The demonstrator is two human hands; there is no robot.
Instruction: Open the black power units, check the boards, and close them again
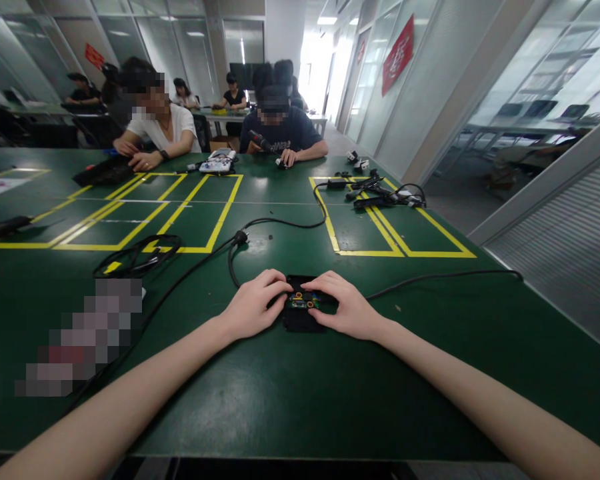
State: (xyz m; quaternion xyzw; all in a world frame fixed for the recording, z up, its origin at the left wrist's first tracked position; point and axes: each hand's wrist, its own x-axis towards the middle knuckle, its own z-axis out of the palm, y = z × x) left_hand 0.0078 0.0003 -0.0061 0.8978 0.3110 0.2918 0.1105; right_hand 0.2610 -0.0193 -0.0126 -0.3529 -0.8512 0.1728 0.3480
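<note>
On the green table [260, 393] in front of me lies a black plastic case [304, 324] with its inside showing. A small green circuit board [300, 305] with copper-coloured ring coils sits in or over it; how the board rests in the case I cannot make out. My left hand [257, 303] grips the board's left edge between thumb and fingers. From the other side, my right hand [347, 307] pinches its right edge, thumb nearer me and fingers at the far side. Both fingertips partly cover the board and case. A black cable [400, 287] runs rightward from behind my right hand.
A black power cord with a plug [241, 237] crosses the table ahead, near a coiled cable [167, 252] on the left. A blurred-out item [87, 333] lies by my left forearm. Black parts [373, 193] lie inside yellow tape outlines. Two people [283, 133] work across the table.
</note>
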